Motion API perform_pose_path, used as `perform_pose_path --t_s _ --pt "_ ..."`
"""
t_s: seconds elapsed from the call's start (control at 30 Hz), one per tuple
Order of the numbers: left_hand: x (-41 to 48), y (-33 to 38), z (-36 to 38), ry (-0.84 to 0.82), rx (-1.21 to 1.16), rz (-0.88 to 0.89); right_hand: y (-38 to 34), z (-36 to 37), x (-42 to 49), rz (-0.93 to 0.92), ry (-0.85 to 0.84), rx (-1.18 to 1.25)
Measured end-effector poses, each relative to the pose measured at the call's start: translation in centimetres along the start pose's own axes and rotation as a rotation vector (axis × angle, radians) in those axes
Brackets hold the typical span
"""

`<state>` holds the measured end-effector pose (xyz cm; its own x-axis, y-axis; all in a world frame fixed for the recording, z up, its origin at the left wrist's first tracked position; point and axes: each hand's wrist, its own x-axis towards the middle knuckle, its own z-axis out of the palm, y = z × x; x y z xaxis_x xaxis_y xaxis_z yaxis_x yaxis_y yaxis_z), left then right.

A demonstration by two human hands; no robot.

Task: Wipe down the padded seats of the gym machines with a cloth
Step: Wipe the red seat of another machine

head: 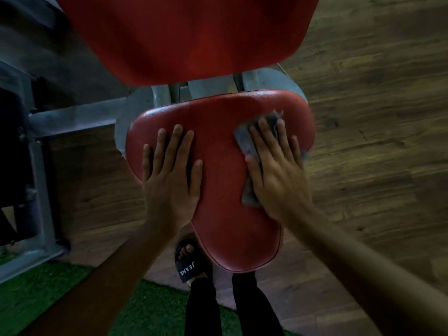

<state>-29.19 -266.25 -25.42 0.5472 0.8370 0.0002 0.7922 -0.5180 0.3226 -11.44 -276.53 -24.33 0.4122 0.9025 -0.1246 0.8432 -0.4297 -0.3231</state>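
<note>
**Seat wipe: both hands on pad**

Right hand [276, 168], fingers straight and spread, presses a grey cloth [246, 141] flat on the right part of the red padded seat [218, 180]. Left hand [171, 173] rests flat, fingers splayed, on the seat's left side. Red backrest [184, 37] stands behind.

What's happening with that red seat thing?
A person is wiping down the red padded seat of a gym machine. Their right hand presses a grey cloth flat against the seat's right side, while the left hand rests flat on its left side. The red backrest stands just above the seat.
</note>
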Motion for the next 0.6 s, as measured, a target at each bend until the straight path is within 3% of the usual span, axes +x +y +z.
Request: perform_pose_path --t_s 0.13,0.27,0.33,0.43,0.6 --pt "0.1 0.0 0.1 0.015 -0.012 0.004 -0.4 -0.1 5.9 0.143 0.06 -0.008" --pt "0.0 0.0 0.1 0.038 -0.02 0.012 -2.1 0.1 -1.8 -0.01 -0.007 0.014" --pt "0.0 0.0 0.1 0.035 -0.021 0.018 -1.2 0.2 0.2 -0.041 -0.003 -0.013" --pt "0.0 0.0 0.2 0.045 -0.02 0.019 -1.5 0.3 6.2 0.05 0.045 -0.05" --pt "0.0 0.1 0.2 0.046 -0.031 0.019 -2.9 0.0 -1.9 -0.033 -0.073 -0.007"
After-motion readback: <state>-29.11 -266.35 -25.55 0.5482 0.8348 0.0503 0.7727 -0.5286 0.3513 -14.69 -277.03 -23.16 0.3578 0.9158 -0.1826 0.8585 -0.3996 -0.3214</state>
